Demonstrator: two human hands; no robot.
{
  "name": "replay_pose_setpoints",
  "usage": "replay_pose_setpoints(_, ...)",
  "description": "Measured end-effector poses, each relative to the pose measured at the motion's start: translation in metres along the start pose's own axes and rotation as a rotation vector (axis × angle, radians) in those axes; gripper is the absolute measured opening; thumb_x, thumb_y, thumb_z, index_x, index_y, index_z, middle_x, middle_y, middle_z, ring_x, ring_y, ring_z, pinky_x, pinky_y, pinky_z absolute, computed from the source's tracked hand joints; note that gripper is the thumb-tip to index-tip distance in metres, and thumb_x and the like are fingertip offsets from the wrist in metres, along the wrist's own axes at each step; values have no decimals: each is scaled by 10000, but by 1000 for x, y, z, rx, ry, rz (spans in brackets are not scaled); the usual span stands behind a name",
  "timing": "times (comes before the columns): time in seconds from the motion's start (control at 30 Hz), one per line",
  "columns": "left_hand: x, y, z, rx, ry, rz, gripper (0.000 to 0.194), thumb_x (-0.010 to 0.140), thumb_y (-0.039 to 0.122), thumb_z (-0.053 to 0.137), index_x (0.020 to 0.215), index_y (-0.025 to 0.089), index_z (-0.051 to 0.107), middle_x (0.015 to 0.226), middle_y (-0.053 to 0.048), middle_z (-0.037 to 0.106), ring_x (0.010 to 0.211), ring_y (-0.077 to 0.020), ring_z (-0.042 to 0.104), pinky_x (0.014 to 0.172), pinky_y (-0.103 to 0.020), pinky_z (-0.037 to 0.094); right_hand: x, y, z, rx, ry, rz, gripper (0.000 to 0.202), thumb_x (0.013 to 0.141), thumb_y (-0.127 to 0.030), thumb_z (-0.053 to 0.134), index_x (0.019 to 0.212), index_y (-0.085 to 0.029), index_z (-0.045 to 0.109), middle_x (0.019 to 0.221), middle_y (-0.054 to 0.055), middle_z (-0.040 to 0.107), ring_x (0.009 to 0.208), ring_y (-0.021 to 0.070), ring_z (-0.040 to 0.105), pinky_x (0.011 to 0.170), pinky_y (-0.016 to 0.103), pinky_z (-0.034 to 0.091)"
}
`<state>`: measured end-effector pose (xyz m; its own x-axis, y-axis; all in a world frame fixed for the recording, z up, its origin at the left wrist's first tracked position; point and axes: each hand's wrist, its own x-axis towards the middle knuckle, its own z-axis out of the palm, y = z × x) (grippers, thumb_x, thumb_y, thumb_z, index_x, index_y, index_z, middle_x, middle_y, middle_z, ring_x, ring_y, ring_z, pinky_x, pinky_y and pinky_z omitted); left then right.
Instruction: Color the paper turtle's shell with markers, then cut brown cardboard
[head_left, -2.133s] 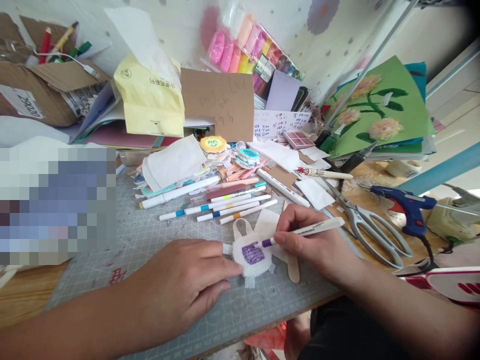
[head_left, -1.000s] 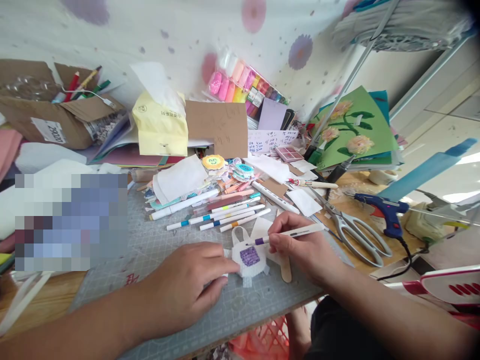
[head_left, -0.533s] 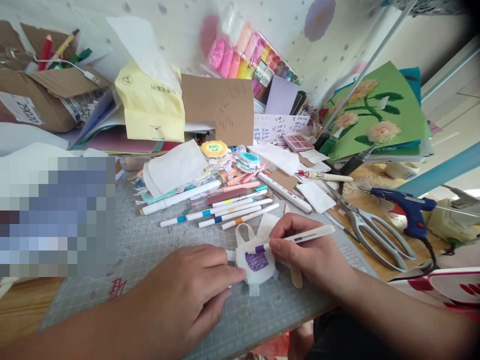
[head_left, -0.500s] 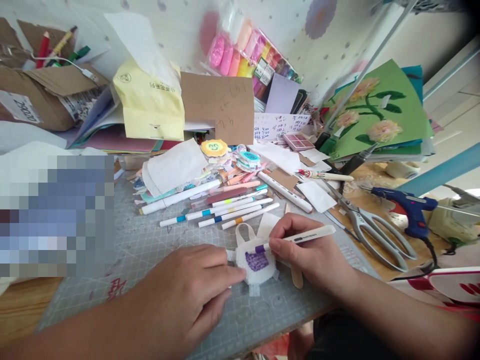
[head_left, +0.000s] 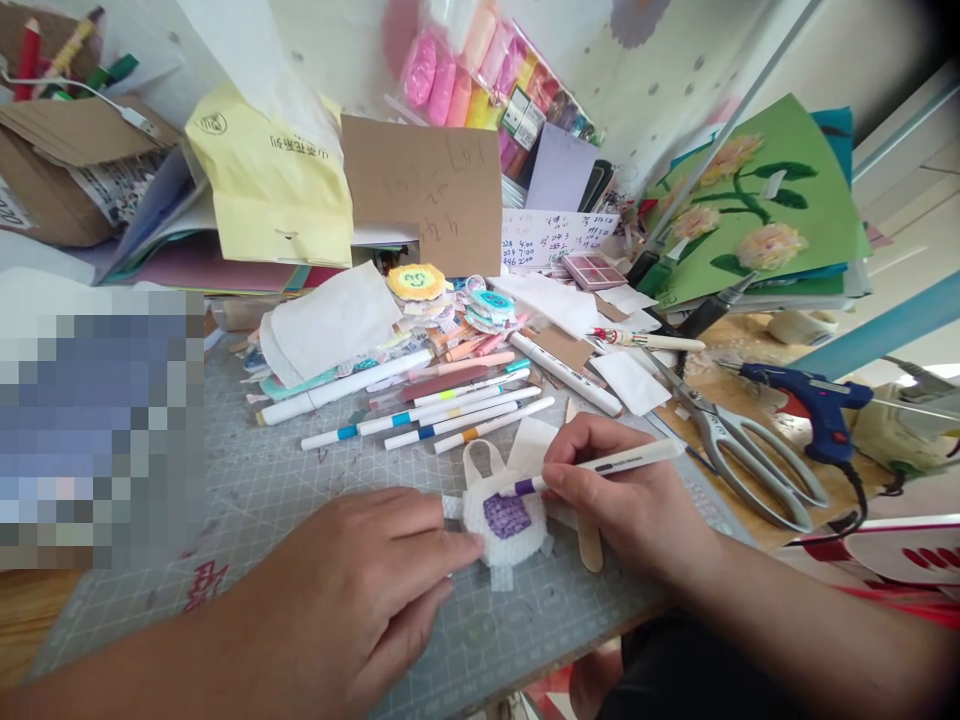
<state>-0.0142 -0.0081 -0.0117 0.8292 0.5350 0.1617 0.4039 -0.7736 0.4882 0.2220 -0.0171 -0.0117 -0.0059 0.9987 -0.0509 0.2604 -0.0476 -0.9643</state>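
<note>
My right hand [head_left: 619, 480] pinches a white marker [head_left: 619, 459] with a purple band, its tip on a small white textured cutout [head_left: 517, 548]. A purple, roughly square patch [head_left: 506, 515] is coloured on the cutout's middle. Two loop-like ears stick up from its top, and strips of tape show at its left and bottom edges. My left hand [head_left: 397, 560] rests on the mat with its index finger stretched out, the fingertip against the cutout's left edge; it holds nothing that I can see. A wooden craft stick [head_left: 589, 540] lies beneath my right hand.
Several markers [head_left: 450, 412] lie behind the cutout on the grey cutting mat [head_left: 262, 470]. Scissors [head_left: 742, 440] and a blue glue gun [head_left: 814, 400] lie at right. Paper scraps, a yellow paper bag [head_left: 277, 190] and brown cardboard [head_left: 424, 190] crowd the back. A blurred-out area covers the left.
The camera view has shifted slightly. The marker tip has moved a little on the cutout, and purple now reaches higher towards the patch's upper right. Both hands keep nearly the same pose.
</note>
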Motion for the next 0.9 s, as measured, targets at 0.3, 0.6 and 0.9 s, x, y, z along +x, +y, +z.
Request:
replay_pose_setpoints(0.3,-1,0,0,7,1,1,290,904,153,418,1055,261,641,902,-17,677,741,-171,623,676,-284,455,1,10,-2,201,45,45,154,704,-214,695,603,-189,582,540,-49,559,493,89,502,487,200,441)
replay_pose_setpoints(0.6,-4,-1,3,10,19,-24,328,917,160,407,1126,292,622,938,-11,674,779,-172,629,693,-283,454,2,17,-4,394,44,68,142,705,-156,703,617,-191,597,541,-75,566,488,74,548,519,184,475)
replay_pose_setpoints(0.9,-1,-2,3,-19,11,-11,292,911,149,411,1058,278,628,889,-11,665,750,-178,623,679,-290,450,1,21,-7,381,40,28,133,680,-123,674,595,-186,593,538,-53,569,499,87,450,478,201,342)
